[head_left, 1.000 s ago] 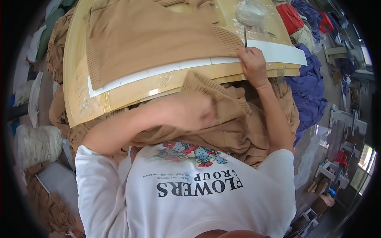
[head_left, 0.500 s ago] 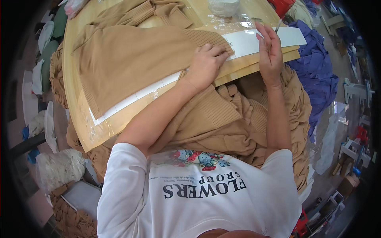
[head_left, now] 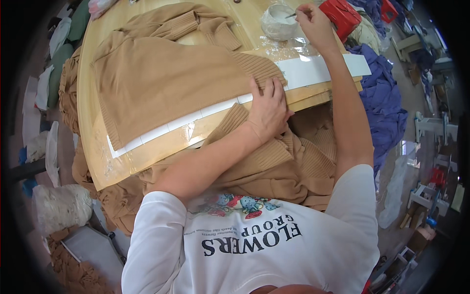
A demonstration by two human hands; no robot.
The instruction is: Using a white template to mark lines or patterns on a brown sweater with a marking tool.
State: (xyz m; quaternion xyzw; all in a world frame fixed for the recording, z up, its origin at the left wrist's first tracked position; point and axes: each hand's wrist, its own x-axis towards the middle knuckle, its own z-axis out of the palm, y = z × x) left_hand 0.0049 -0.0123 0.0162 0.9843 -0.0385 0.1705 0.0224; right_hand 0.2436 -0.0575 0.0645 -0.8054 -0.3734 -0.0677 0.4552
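A tan knit sweater piece (head_left: pixel 161 81) lies spread over a white card template (head_left: pixel 338 68), whose edge shows below and right of the knit. My left hand (head_left: pixel 267 112) rests at the ribbed end, its fingers laid on the ribbing and its thumb apart by the board's near edge. At the far right, my right hand (head_left: pixel 313 24) pinches a thin dark stick-like tool (head_left: pixel 291 15). The tool's tip points over a round whitish bowl (head_left: pixel 278 30); whether it touches the contents I cannot tell.
More tan knits (head_left: pixel 264 171) heap between the table and my body. Purple fabric (head_left: pixel 379 93) is piled at the right. A red container (head_left: pixel 340 19) stands beyond my right hand. Clear film covers the yellowish board (head_left: pixel 117 169) under the template.
My right hand has moved away from the template, up to the bowl, with the thin tool. My left hand has slid slightly nearer, its fingers straighter along the ribbing.
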